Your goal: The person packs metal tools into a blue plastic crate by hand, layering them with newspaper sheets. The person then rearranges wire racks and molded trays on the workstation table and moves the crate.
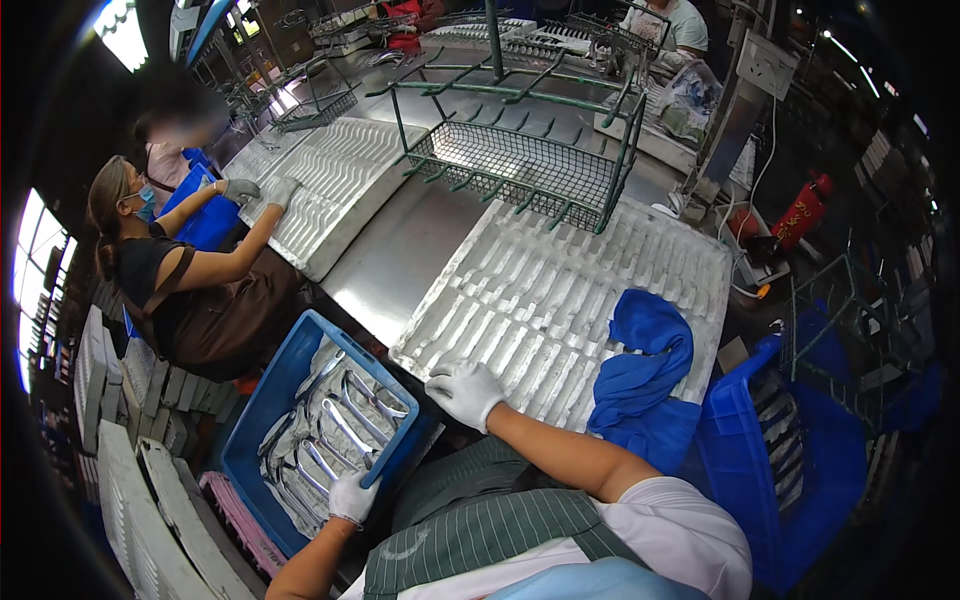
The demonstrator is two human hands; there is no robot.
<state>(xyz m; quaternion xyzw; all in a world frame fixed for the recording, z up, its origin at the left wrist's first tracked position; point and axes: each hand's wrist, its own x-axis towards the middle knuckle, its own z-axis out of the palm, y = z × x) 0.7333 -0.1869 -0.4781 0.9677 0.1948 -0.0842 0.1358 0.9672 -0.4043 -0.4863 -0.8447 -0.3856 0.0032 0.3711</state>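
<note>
A white glove covers my left hand [352,498], which is closed over the near right rim of a blue plastic bin [236,452]. Inside the bin, shiny metal wrenches [346,430] lie in several loose rows on pale, dirty lining. My right hand [466,393], also gloved, rests on the near left corner of a white slotted foam tray [540,290], fingers loosely spread and holding nothing visible. The tray's slots hold no tools. Over its right side lies a crumpled blue cloth [645,362].
A green wire rack with a mesh basket [515,160] hangs above the metal table [390,270]. At left, a co-worker [190,290] handles another foam tray [335,200]. Foam trays [150,500] stand stacked at lower left. At right are a blue crate [735,450] and a red fire extinguisher [803,212].
</note>
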